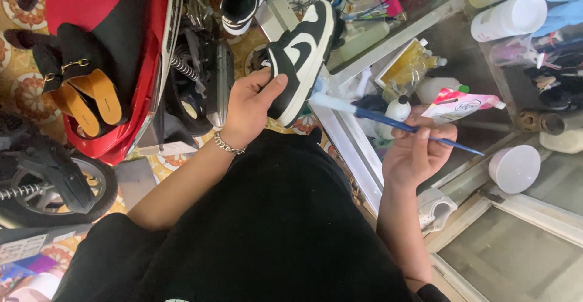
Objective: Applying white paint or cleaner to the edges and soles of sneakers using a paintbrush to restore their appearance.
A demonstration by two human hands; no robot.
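The left hand [250, 104] is grasping a black-and-white sneaker [302, 59] by its heel end, holding it raised over the lap. Just right of it, the right hand [418, 150] is pinching a blue-handled brush [388, 120], bristles nearly touching the sole edge. A slipping thumb could likely drop the shoe. Bottles [398, 112], a pink pouch [458, 104] and a white cup [515, 168] are crowding the shelf [352, 150] beyond.
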